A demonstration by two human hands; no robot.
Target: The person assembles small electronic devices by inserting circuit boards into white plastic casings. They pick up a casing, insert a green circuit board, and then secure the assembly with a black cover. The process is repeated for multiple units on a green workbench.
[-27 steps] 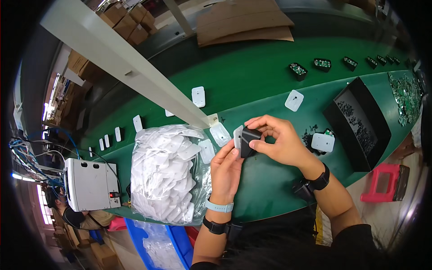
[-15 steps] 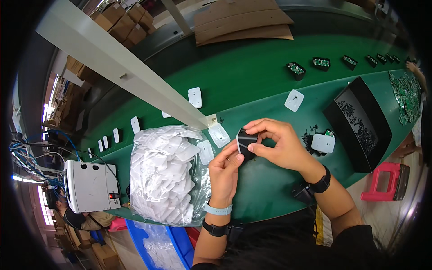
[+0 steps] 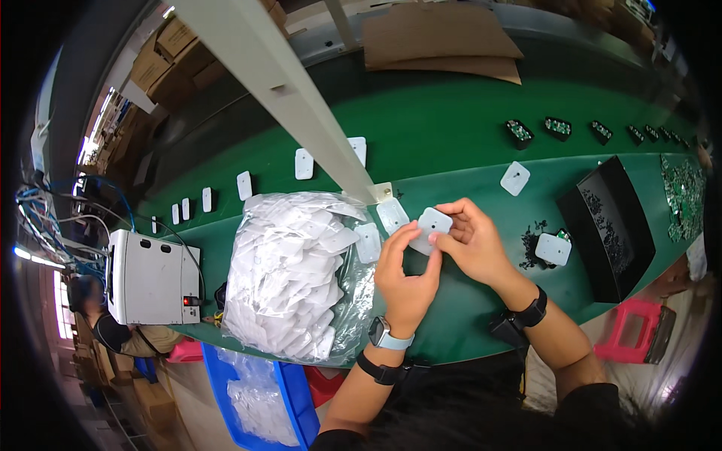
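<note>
Looking in remotely here, and I've got a smooth white plastic cover (image 3: 432, 224), rounded corners and a small dark hole, up in front of me over the glossy green bench (image 3: 466, 331). The right hand (image 3: 475, 244) is pinching it, thumb flat on the face, while the left hand (image 3: 406, 282) curves its fingers in a loose C at the lower-left edge, though I can't tell if it's really gripping. Left of that there's a crinkly clear bag (image 3: 353, 316) of flat white pieces (image 3: 282, 278).
</note>
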